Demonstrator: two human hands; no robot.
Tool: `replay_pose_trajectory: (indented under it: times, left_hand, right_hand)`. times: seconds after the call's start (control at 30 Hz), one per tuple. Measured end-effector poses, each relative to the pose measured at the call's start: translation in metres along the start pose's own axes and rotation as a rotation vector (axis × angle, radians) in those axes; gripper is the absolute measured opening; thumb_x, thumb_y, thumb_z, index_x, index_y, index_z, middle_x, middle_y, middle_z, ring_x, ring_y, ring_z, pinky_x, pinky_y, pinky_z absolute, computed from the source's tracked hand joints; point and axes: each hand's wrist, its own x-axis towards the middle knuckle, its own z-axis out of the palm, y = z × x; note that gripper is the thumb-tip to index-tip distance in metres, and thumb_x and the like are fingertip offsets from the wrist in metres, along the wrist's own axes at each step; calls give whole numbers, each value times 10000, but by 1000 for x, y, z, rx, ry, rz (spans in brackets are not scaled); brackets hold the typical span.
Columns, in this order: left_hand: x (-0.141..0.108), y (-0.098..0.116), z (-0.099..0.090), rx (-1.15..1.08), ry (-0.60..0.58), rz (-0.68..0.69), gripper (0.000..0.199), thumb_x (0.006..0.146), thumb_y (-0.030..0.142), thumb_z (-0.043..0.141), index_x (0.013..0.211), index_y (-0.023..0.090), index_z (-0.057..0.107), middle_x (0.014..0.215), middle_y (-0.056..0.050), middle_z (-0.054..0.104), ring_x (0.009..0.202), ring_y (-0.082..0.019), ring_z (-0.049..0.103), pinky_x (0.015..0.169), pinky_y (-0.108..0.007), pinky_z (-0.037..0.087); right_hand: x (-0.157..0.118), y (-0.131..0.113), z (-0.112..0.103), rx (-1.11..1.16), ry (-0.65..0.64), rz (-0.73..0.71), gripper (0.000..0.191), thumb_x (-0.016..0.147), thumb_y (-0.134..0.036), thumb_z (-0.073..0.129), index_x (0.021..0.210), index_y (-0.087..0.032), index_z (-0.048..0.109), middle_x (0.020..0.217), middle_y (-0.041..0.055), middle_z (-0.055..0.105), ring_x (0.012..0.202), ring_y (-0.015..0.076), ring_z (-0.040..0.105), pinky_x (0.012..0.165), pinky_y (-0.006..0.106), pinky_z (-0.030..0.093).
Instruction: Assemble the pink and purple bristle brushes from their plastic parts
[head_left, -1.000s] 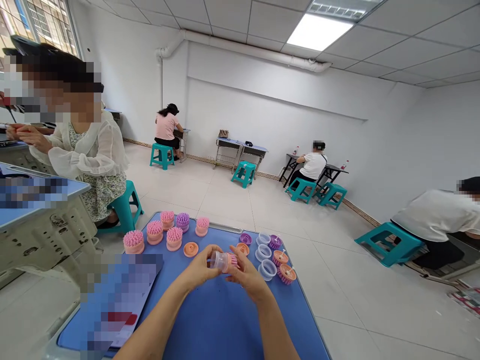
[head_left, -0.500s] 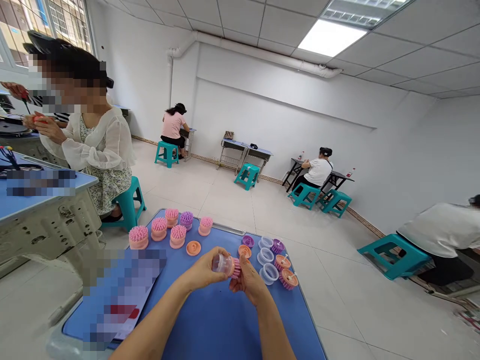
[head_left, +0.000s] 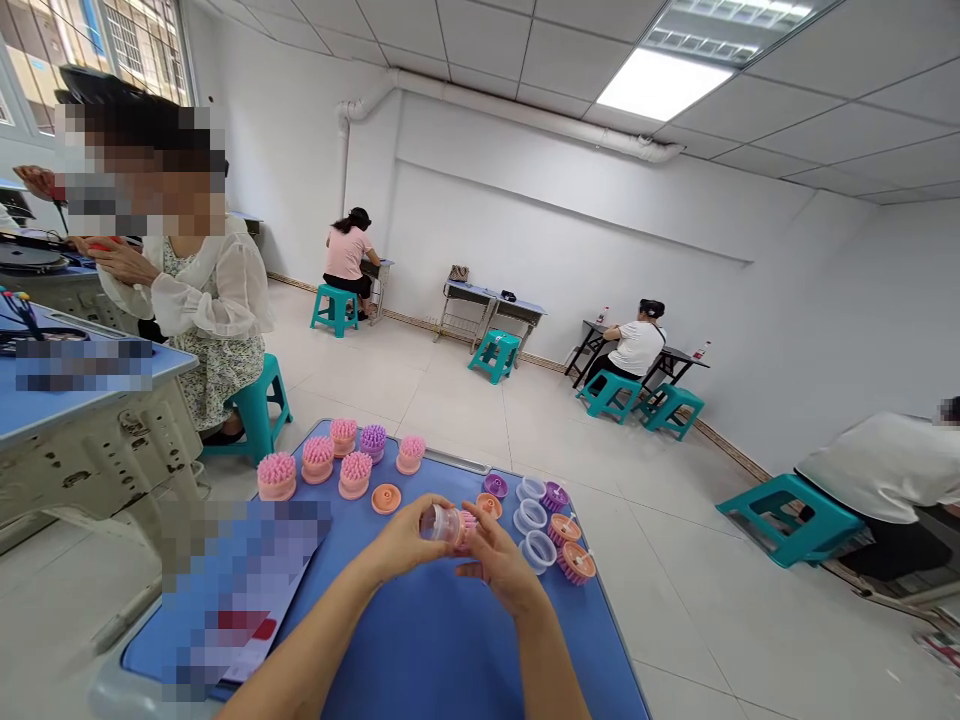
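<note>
At the frame's lower centre, the brush (head_left: 454, 527) lies long axis sideways, left hand (head_left: 407, 541) pinching its clear cup (head_left: 442, 524), right hand (head_left: 501, 565) curled at its pink bristles (head_left: 467, 526), grip unclear.

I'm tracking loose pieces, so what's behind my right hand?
Beyond your right hand sit an orange cap and, farther back, a purple cap. Whatever the hand covers can't be seen.

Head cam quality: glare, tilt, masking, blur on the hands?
Head view: ceiling light blown out to white; back wall slants; pixel blocks mask much of the flat item; left hand and right hand look fairly sharp, clear cup low-contrast.
</note>
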Motion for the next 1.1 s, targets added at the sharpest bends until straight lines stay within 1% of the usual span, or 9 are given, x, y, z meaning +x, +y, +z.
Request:
replay_pose_trajectory:
  times: [0.07, 0.17, 0.27, 0.33, 0.47, 0.7, 0.8, 0.97, 1.1]
  left_hand:
    - [1, -1, 0, -4, 8, 11, 421, 597, 202, 658, 996, 165, 528, 822, 10, 549, 737, -156, 506, 658, -265, 408]
    - [-1, -2, 1, -6, -4, 8, 444, 572, 177, 674, 996, 169, 542, 820, 14, 561, 729, -150, 509, 652, -256, 408]
    - [-3, 1, 3, -4, 2, -12, 453, 549, 136, 684, 984, 168, 563, 787, 23, 562, 710, -140, 507, 637, -242, 406]
    - [-3, 3, 4, -6, 39, -32, 420, 558, 127, 674, 963, 158, 568, 766, 24, 549, 692, -131, 499, 625, -237, 400]
    - [-3, 2, 4, -30, 103, -60, 393, 577, 136, 667, 955, 150, 562, 765, 20, 538, 684, -123, 490, 613, -232, 392]
    - [-6, -1, 3, -63, 61, -63, 436, 537, 149, 706, 963, 171, 619, 751, 22, 566, 692, -134, 503, 610, -237, 391]
    - [-6, 0, 3, -74, 80, -81, 411, 547, 173, 705, 951, 171, 626, 738, 20, 569, 677, -135, 500, 598, -240, 387]
    - [-3, -3, 4, -84, 162, -99, 415, 608, 226, 681, 1010, 160, 603, 826, -10, 595, 737, -143, 516, 650, -250, 411]
    - [-2, -10, 7, -66, 116, -88, 566, 534, 185, 741, 1080, 173, 596, 890, -26, 625, 775, -164, 551, 680, -268, 442]
  right_hand:
    - [-1, -2, 1, -21, 4, -39, 645, 530, -466, 818, 1083, -256, 562, 957, 18, 637, 777, 160, 621, 659, 277, 512]
    - [1, 1, 1, -94, 33, -13, 504, 577, -608, 717, 816, -173, 627, 638, -12, 622, 471, 92, 538, 466, 211, 440]
    - [4, 8, 0, -132, 61, 26, 600, 688, -726, 504, 570, -141, 567, 413, -30, 503, 287, 43, 348, 317, 177, 245]
    - [4, 11, 0, -115, 94, 33, 577, 704, -710, 509, 659, -143, 607, 443, -26, 524, 321, 65, 409, 334, 179, 295]
    - [-1, 9, 5, -31, 159, -69, 614, 561, -529, 774, 1069, -244, 578, 894, 30, 654, 737, 177, 625, 600, 281, 509]
    - [-4, 6, 7, -129, 95, 66, 499, 622, -662, 646, 626, -165, 603, 519, -12, 573, 358, 65, 411, 442, 241, 411]
    - [-4, 7, 5, -77, 106, 75, 493, 618, -652, 660, 689, -166, 625, 542, -2, 594, 404, 88, 470, 487, 256, 442]
    - [-7, 8, 5, -32, 128, 42, 602, 586, -562, 746, 1068, -241, 583, 743, 9, 664, 564, 148, 602, 583, 300, 493]
    - [-5, 10, 7, -23, 132, 13, 521, 584, -544, 756, 975, -222, 635, 849, 32, 684, 718, 183, 634, 658, 310, 512]
